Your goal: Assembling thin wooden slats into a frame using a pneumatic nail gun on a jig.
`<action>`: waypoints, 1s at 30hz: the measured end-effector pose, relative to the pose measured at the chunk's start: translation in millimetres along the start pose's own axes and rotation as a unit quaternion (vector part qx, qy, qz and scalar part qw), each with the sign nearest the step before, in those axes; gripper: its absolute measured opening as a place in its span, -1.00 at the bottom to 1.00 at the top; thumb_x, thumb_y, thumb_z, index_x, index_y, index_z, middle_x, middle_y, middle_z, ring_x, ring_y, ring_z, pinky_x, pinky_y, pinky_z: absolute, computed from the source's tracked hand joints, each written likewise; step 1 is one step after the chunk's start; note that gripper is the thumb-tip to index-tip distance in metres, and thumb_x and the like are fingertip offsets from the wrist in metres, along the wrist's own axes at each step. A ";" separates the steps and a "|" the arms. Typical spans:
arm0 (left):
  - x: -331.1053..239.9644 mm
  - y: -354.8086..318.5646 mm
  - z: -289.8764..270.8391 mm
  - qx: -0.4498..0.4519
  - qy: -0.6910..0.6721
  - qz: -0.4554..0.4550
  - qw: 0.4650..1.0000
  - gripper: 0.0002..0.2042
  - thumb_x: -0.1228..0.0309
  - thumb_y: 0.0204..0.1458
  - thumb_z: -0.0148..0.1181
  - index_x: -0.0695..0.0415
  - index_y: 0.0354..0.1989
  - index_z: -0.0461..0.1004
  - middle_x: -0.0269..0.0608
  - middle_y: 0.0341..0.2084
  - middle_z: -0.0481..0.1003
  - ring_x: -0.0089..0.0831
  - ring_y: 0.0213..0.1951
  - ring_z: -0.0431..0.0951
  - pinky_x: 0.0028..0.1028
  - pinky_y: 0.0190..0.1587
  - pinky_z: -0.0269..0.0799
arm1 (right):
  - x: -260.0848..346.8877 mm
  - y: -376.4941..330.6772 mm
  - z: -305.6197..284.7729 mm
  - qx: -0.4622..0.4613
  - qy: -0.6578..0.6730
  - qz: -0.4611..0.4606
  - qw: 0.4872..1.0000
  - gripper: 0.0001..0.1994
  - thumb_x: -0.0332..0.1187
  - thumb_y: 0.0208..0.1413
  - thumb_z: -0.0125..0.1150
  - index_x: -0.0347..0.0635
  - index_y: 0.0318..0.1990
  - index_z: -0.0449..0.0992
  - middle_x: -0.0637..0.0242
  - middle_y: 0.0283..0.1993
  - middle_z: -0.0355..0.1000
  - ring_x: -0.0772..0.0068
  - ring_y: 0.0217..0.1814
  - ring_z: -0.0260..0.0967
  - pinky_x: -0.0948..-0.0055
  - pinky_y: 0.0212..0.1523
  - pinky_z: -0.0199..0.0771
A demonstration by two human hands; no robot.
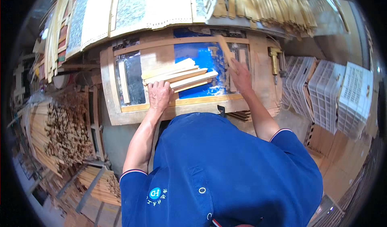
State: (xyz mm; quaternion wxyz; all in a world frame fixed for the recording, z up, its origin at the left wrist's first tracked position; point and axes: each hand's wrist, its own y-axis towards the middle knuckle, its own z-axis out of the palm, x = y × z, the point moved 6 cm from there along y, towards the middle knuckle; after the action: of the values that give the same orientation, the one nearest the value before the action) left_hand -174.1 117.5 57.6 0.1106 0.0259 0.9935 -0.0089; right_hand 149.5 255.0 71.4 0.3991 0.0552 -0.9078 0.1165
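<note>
Surface (258,71) of wood carries one blue sheet (201,57) and about five pale slats (179,77) fanned across it. Left hand (159,94) presses their near ends, fingers together; right hand (240,74) has its fingers clamped on one single slat (225,49).

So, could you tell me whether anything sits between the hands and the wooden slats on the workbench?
Nothing visible does. The left hand rests directly on the fanned wooden slats, and the right hand touches a single slat standing beside them.
</note>
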 end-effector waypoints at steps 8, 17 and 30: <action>-12.7 10.4 -9.1 -0.063 -0.053 0.107 0.991 -0.88 0.40 0.01 0.17 0.14 -0.50 0.44 -0.15 -0.46 0.46 -0.11 -0.27 0.50 -0.16 -0.16 0.34 | -68.9 -20.9 -3.4 -0.165 -0.316 -0.029 0.934 -0.64 -0.22 0.14 0.26 0.11 0.12 0.59 0.23 -0.32 0.40 0.13 -0.23 0.44 0.16 -0.27 0.50; 43.6 -77.6 -16.0 0.182 -0.522 -0.188 0.812 -0.77 0.32 0.24 0.17 0.25 -0.13 0.58 -0.24 -0.40 0.61 -0.51 -0.38 0.54 -0.46 -0.28 0.44 | -59.9 -4.9 9.9 -0.184 -0.355 -0.097 0.912 -0.74 -0.28 0.14 0.23 0.02 -0.02 0.64 0.13 -0.30 0.41 0.02 -0.24 0.42 0.04 -0.25 0.46; 210.7 -138.1 9.4 -0.169 -0.576 -0.452 0.660 -0.79 0.40 0.25 0.15 0.32 -0.16 0.60 -0.24 -0.43 0.61 -0.61 -0.48 0.53 -0.58 -0.45 0.42 | -89.1 9.4 8.9 -0.056 -0.367 0.026 0.928 -0.66 -0.22 0.30 0.05 0.10 0.18 0.57 0.01 -0.03 0.42 -0.08 0.03 0.41 0.06 0.04 0.45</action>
State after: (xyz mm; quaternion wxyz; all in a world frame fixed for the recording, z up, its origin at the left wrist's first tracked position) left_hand -384.7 -10.2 3.6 0.6454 -0.4561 0.6050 0.0969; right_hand 201.5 262.4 -1.8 0.0379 0.0481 -0.9970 0.0470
